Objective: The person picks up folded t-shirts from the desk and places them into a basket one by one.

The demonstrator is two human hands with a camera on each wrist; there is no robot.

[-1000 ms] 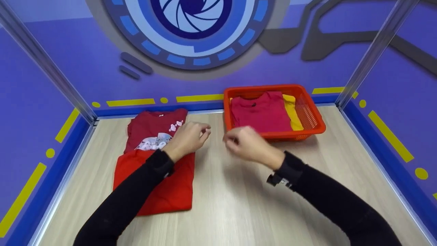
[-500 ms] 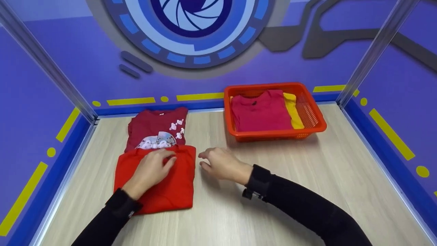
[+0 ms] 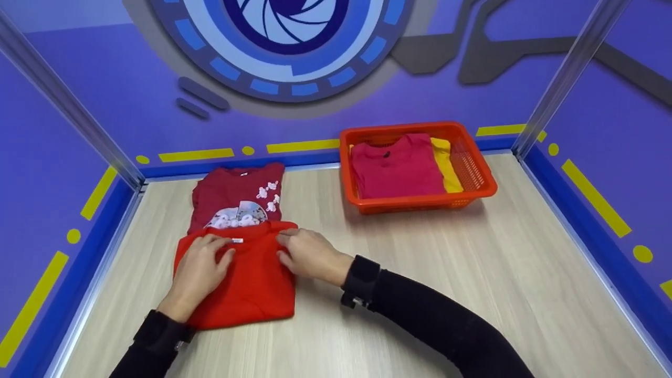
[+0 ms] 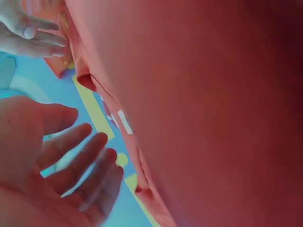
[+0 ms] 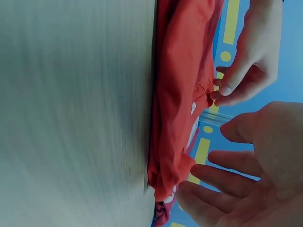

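Observation:
A folded red T-shirt (image 3: 252, 283) lies on the table, its collar and white label facing the back. Over its left part is my left hand (image 3: 199, 273), fingers loosely bent; the left wrist view shows that hand (image 4: 66, 161) with nothing in its fingers. At the shirt's back right corner is my right hand (image 3: 315, 257). In the right wrist view its fingers (image 5: 227, 179) are extended beside the red cloth (image 5: 175, 94), and whether they touch it is unclear. Behind, partly under the red shirt, lies a folded dark red T-shirt (image 3: 231, 191) with a pale print.
An orange-red plastic basket (image 3: 420, 201) stands at the back right of the wooden table (image 3: 409, 294). A folded pink T-shirt (image 3: 397, 170) lies in it over a yellow garment (image 3: 446, 165). Blue-purple panels (image 3: 294, 126) enclose the back and sides.
Both hands have come from the table's middle near the basket to the red T-shirt. The left moved left and toward the front, the right moved left to the shirt's corner.

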